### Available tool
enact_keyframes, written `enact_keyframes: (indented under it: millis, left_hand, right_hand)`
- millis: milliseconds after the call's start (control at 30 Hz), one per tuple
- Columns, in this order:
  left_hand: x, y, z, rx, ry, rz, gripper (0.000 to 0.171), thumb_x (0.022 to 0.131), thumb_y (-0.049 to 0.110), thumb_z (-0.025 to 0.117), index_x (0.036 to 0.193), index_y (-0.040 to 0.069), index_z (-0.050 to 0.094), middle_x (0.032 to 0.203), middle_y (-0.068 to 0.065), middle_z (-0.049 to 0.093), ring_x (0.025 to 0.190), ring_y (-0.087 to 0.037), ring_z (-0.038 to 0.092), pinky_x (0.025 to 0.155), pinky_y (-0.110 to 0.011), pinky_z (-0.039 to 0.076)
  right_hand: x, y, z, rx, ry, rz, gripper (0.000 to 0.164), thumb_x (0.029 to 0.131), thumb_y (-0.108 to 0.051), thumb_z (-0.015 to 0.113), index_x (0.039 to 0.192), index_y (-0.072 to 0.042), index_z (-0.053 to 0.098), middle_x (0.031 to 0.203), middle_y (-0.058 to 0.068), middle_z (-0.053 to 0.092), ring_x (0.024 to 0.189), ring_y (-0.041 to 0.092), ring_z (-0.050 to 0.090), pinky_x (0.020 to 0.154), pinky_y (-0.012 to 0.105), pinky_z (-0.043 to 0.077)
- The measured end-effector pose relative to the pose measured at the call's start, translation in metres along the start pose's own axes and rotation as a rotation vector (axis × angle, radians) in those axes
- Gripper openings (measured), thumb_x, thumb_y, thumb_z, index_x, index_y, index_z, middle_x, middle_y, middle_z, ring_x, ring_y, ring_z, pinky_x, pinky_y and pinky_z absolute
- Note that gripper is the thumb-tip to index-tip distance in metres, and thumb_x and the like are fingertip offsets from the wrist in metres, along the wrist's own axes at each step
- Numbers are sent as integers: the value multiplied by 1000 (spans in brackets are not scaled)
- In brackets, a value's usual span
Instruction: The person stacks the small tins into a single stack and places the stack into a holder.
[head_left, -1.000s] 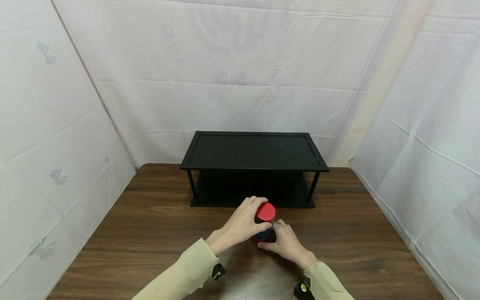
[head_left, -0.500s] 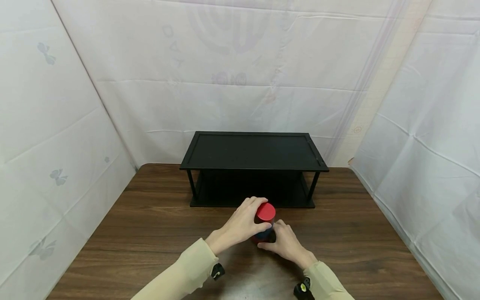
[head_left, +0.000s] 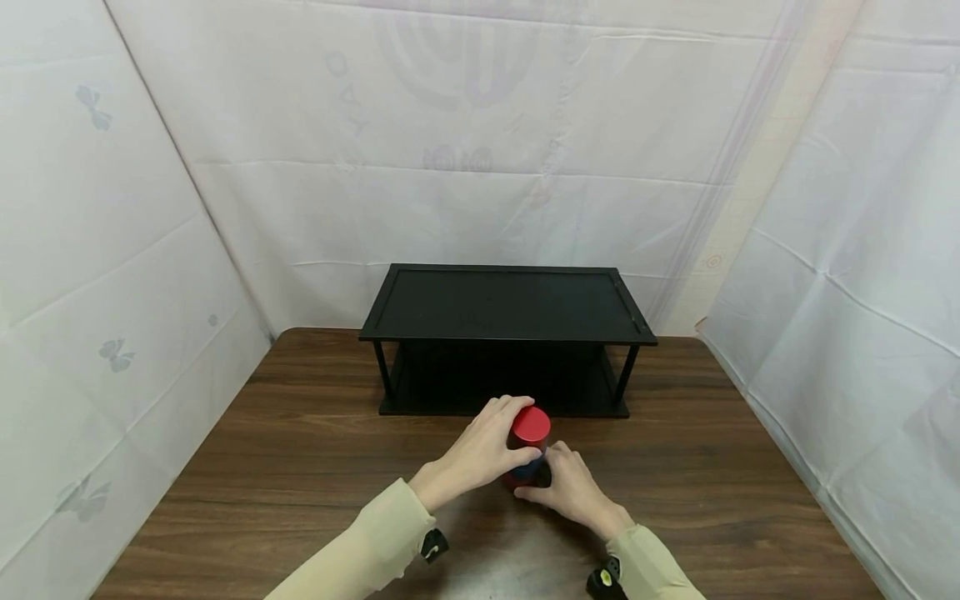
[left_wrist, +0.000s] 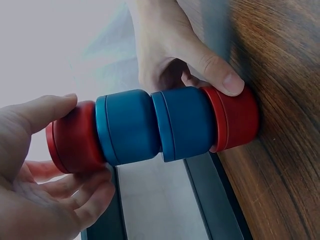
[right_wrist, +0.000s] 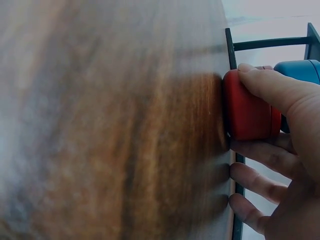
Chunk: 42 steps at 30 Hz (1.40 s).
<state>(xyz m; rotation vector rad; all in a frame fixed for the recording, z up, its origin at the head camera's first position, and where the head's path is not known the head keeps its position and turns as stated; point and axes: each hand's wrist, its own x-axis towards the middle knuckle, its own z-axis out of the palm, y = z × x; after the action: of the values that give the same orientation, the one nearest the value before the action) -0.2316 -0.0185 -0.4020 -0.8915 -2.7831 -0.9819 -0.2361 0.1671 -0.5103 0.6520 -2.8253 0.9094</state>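
Note:
Small lidded round jars stand in an upright stack on the table: a red jar point(left_wrist: 77, 137) on top, then a blue jar point(left_wrist: 129, 126), another blue jar point(left_wrist: 186, 124), and a red jar point(left_wrist: 240, 120) at the bottom against the wood. My left hand point(head_left: 480, 450) holds the top red jar between thumb and fingers. At the base, my right hand point(head_left: 572, 492) grips the bottom red jar, thumb on one side and fingers on the other. The jars sit slightly out of line with one another. In the head view the hands partly hide the lower jars.
Just behind the stack stands a black two-tier rack point(head_left: 510, 304) with a flat top and a lower shelf. The brown wooden table point(head_left: 315, 467) extends to both sides. White sheeting point(head_left: 480, 208) hangs behind and at the left and right.

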Motion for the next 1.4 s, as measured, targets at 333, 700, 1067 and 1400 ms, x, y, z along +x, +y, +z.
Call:
enact_keyframes:
  millis: [333, 700, 1067, 1400]
  left_hand:
    - [-5, -4, -3, 1, -15, 15, 68, 87, 30, 72, 143, 9, 40, 129, -5, 56, 112, -17, 50, 93, -35, 52]
    - [-14, -17, -14, -11, -62, -15, 78, 86, 32, 73, 149, 8, 33, 140, -10, 49, 127, -25, 46, 103, -45, 47]
    - [-34, -43, -39, -41, -5, -105, 71, 92, 43, 62, 150, 11, 34, 153, -11, 37, 141, -29, 35, 111, -53, 35]
    - [-46, -51, -57, 61, 145, -55, 65, 98, 46, 50, 149, 8, 35, 155, -11, 35, 143, -31, 32, 114, -56, 29]
  right_hand:
    - [0, -3, -2, -15, -18, 8, 55, 74, -46, 80, 115, -13, 64, 93, -7, 63, 87, 10, 49, 79, 36, 43]
    - [0, -1, -6, 35, -47, -18, 64, 77, -45, 79, 129, -17, 56, 117, -2, 65, 102, 15, 54, 91, 50, 48]
    - [-14, -11, -30, -154, -123, 51, 66, 82, -39, 75, 132, -1, 54, 127, 14, 62, 112, 28, 59, 95, 53, 48]
    - [-29, -31, -73, -233, -252, 97, 60, 85, -37, 72, 126, 5, 58, 124, 22, 62, 112, 37, 59, 90, 55, 49]
